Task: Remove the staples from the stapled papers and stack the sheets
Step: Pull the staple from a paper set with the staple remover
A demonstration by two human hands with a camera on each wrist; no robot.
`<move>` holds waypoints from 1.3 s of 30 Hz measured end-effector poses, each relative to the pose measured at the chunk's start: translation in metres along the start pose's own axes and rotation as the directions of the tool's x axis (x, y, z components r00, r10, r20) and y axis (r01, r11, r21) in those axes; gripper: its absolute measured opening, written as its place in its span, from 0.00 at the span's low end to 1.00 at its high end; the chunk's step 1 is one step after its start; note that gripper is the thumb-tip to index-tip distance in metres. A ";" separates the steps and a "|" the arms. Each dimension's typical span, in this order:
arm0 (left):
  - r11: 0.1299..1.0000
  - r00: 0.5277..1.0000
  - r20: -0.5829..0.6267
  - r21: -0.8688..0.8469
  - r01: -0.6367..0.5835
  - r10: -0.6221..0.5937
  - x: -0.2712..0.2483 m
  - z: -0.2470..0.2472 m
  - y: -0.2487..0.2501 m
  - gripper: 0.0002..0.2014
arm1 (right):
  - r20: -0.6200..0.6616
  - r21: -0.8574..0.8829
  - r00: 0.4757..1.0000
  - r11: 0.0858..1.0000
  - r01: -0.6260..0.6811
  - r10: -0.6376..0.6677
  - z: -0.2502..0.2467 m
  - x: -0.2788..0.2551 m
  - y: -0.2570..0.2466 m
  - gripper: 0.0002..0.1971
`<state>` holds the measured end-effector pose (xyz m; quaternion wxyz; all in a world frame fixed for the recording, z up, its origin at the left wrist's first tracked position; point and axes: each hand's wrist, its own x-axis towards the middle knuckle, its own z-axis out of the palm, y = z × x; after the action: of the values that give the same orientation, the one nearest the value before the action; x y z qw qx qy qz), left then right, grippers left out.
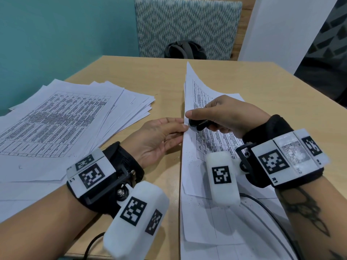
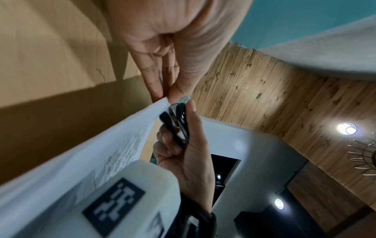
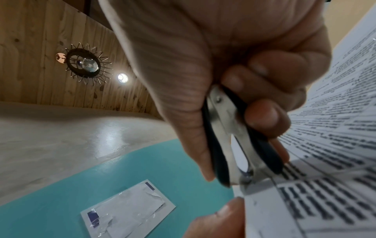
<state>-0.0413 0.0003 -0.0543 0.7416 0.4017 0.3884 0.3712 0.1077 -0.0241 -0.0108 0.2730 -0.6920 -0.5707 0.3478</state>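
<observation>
A stapled set of printed papers (image 1: 189, 166) lies at the table's centre-right, its left edge lifted. My left hand (image 1: 159, 134) pinches that lifted edge between thumb and fingers (image 2: 162, 95), at the paper's corner (image 2: 154, 109). My right hand (image 1: 225, 115) grips a black staple remover (image 1: 197, 123) with metal jaws (image 3: 244, 175), which bite on the paper's edge (image 3: 264, 201) next to the left fingertips. The staple itself is hidden by the remover. A loose, fanned stack of printed sheets (image 1: 62, 124) lies on the left of the table.
More papers (image 1: 216, 231) lie under my right wrist at the near edge. A black cable (image 1: 266, 207) runs over them. The wooden table (image 1: 150, 76) is bare at the back. A patterned chair (image 1: 185, 27) with a dark bag (image 1: 185, 50) stands behind it.
</observation>
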 end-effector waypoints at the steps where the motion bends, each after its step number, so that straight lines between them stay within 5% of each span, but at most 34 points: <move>1: 1.000 1.000 -0.002 0.003 0.000 0.000 0.000 0.000 0.000 0.08 | 0.000 0.009 1.000 1.000 -0.007 0.007 0.000 0.000 0.000 0.16; 12: 0.998 0.999 0.044 0.062 -0.019 0.016 -0.002 0.001 0.002 0.14 | 0.010 0.089 0.998 0.994 -0.066 0.066 0.001 0.002 -0.002 0.13; 19: 0.999 0.998 0.049 0.039 -0.037 0.036 -0.005 0.006 0.004 0.07 | 0.045 0.183 0.996 0.979 -0.087 0.080 -0.005 -0.001 -0.004 0.13; 39: 0.953 0.985 -0.072 0.276 -0.129 0.154 -0.009 0.020 0.002 0.07 | -0.214 -0.264 0.973 0.964 0.027 -0.085 0.006 -0.012 -0.017 0.18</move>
<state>-0.0275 -0.0127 -0.0427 0.6324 0.5081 0.4397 0.3854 0.0915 -0.0326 0.0003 0.2521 -0.7399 -0.5965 0.1824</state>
